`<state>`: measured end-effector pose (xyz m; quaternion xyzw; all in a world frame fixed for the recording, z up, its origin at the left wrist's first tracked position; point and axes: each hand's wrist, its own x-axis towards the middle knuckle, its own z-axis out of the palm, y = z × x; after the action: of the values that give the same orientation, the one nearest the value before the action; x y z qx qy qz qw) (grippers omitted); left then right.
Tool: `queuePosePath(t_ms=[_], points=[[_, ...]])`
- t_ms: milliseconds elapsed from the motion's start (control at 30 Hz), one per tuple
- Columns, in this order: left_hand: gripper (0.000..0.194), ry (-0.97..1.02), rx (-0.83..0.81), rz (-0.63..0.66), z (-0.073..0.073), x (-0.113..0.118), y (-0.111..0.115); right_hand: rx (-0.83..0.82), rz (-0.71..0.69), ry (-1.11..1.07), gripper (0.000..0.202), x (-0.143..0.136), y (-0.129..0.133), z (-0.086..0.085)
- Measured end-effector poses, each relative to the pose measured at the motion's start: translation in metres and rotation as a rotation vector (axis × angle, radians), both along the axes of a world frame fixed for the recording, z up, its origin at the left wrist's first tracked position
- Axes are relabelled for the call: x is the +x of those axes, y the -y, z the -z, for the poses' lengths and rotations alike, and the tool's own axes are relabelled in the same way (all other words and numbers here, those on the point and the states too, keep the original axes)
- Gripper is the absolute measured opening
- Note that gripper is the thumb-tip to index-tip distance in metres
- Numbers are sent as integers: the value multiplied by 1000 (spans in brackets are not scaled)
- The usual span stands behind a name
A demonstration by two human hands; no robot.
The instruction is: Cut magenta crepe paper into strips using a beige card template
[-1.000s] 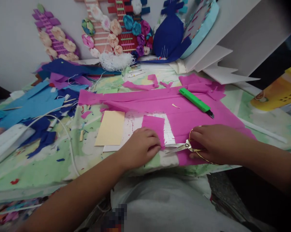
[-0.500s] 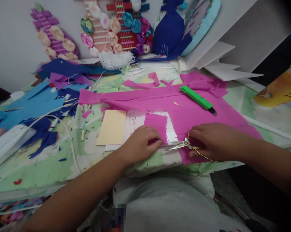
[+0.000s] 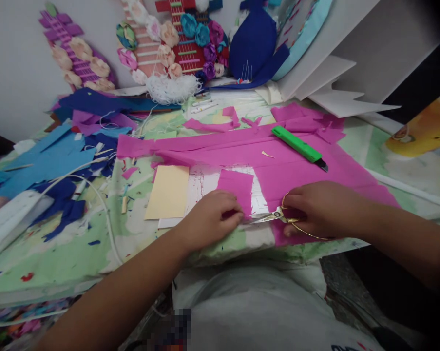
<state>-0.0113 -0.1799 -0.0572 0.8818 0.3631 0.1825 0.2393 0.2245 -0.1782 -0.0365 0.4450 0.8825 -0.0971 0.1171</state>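
My left hand (image 3: 216,218) is closed on the lower edge of a small pink piece (image 3: 236,187), thumb and fingers pinched. That piece lies over a white board (image 3: 200,187). In my right hand (image 3: 315,207) are scissors (image 3: 269,217) with gold handles. Their blades point left, look nearly closed, and end beside my left fingertips. The large pink sheet (image 3: 289,170) spreads beyond and under my right hand. A cream card (image 3: 168,191) rests left of my left hand.
A green cutter (image 3: 298,145) lies on the pink sheet, its blade showing. White cable (image 3: 106,214) and blue scraps (image 3: 55,151) are at the left. Flower-decorated pieces (image 3: 84,63) lean at the back. A yellow object (image 3: 424,127) stands at the right.
The scissor blades have come closer together, with their tips nearer my left fingertips. My left hand keeps its pinch on the small pink piece. The view has shifted slightly.
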Motion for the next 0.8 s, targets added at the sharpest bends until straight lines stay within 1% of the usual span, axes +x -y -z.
queuePosePath(t_ms=[333,600,800], points=[[14,-19,-15,-4,-2,2,1,7,14,-34,32,7,-3,5],[11,15,11,7,0,2,1,19,-9,7,30,7,-2,6],[12,16,-35,-8,-2,2,2,0,5,8,28,6,-1,5]])
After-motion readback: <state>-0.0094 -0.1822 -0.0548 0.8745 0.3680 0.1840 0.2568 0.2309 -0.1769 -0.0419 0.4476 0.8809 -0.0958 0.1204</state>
